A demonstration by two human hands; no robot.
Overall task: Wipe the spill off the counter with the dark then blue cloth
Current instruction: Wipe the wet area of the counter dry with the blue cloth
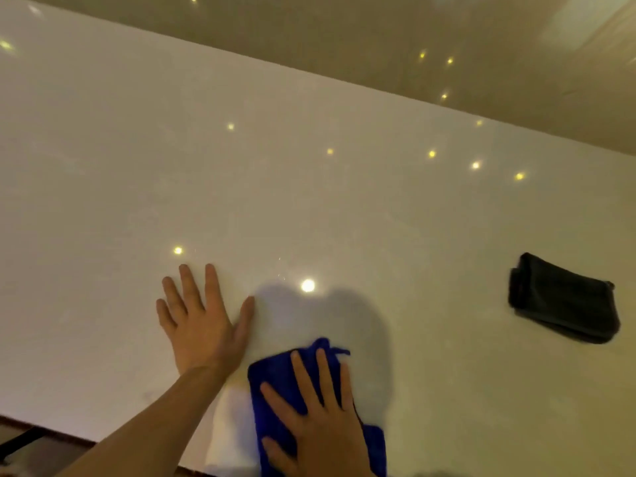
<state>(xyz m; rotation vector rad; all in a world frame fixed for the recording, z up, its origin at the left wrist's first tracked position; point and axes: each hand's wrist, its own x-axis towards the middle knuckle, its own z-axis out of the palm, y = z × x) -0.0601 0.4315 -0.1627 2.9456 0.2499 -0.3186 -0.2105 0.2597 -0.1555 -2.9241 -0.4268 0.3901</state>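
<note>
A bright blue cloth point(275, 383) lies on the glossy white counter point(309, 201) near its front edge. My right hand point(316, 418) presses flat on top of the cloth, fingers spread. Just left of it, my left hand point(199, 325) rests palm down on the bare counter with fingers apart, holding nothing. The dark cloth point(564, 299) lies folded on the counter at the far right, apart from both hands. I cannot make out any spill on the surface; a few tiny specks show near a light reflection above the cloth.
The counter's far edge runs diagonally from upper left to right, with a beige floor point(413, 36) beyond. The front edge crosses the bottom left, above a dark floor strip point(41, 438). Ceiling lights reflect as bright spots on the counter.
</note>
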